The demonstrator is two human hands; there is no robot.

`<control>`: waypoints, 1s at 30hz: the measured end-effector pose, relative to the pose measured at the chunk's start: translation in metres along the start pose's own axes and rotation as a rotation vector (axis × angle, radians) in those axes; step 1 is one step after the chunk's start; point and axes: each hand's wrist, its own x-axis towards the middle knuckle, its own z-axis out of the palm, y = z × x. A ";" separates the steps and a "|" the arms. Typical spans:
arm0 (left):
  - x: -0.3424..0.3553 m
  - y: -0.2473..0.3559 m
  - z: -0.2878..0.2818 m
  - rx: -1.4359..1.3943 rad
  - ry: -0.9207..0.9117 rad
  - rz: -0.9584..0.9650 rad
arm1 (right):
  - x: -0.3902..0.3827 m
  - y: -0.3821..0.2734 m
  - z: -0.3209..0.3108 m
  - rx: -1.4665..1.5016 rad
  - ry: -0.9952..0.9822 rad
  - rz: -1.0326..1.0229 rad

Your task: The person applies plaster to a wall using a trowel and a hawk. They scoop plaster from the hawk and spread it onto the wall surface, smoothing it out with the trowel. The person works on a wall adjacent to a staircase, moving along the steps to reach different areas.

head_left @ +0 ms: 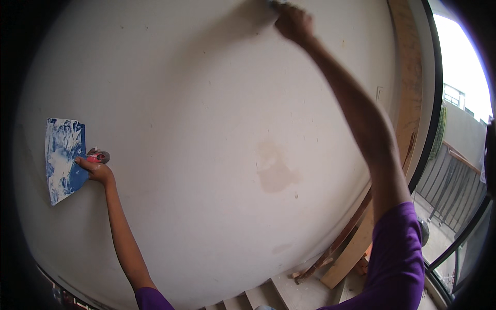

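Observation:
My left hand is closed around a wide blue putty blade at the left, thumb pressed on its face. White filler is smeared over much of the blade. A red and grey handle sticks out beside the hand. High up at the top edge, my right hand is closed in a fist against the pale wall. The small bluish tip of a tool shows at its fingers; the rest is cut off, so its kind is unclear. A damp-looking beige patch marks the wall between my arms.
A wooden board runs up the wall's right side. Lower right, loose planks lean near stair steps. Beyond a dark-framed opening at the right are a railing and a bright outdoor area.

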 end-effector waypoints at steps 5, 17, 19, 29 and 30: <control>0.017 0.023 -0.011 -0.075 -0.014 -0.145 | -0.091 -0.080 -0.052 0.253 -0.194 -0.283; 0.014 0.002 -0.013 0.168 -0.024 0.104 | 0.120 -0.006 -0.094 0.222 -0.078 -0.571; 0.008 -0.008 -0.016 0.101 -0.059 -0.062 | 0.124 0.001 -0.085 0.163 -0.111 -0.581; -0.007 0.023 0.001 0.155 0.041 -0.243 | 0.051 0.117 -0.056 0.125 -0.231 -0.624; 0.000 0.019 -0.002 0.094 0.007 -0.290 | 0.036 0.147 -0.033 0.131 -0.183 -0.675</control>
